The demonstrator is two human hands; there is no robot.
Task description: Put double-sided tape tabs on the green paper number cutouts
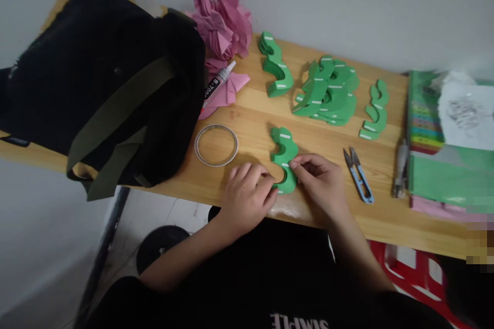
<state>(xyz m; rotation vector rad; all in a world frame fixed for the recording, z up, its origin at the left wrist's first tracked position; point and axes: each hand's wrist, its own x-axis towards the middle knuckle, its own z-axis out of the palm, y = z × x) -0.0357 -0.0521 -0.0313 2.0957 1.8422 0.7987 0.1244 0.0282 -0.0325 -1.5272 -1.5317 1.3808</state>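
A small stack of green wavy paper cutouts (290, 153) with white strips across it lies near the table's front edge. My left hand (249, 195) has its fingers curled, with thumb and fingertips at the lower left end of this stack. At the right edge my right hand (320, 177) pinches beside the middle white strip, thumb against index finger. Whether a tiny strip is between those fingertips cannot be made out. To the left lies a thin ring (197, 146), perhaps a nearly used tape roll. Blue-handled thread snips (359, 177) rest to the right, blades apart.
Behind are a neat green stack (280, 79), a heaped green pile (334, 92) and smaller green cutouts (376, 113). A black bag (127, 61) fills the left. Pink folded pieces (224, 15), a glue tube (216, 85), a pen-like tool (400, 169) and green sheets (443, 175) surround them.
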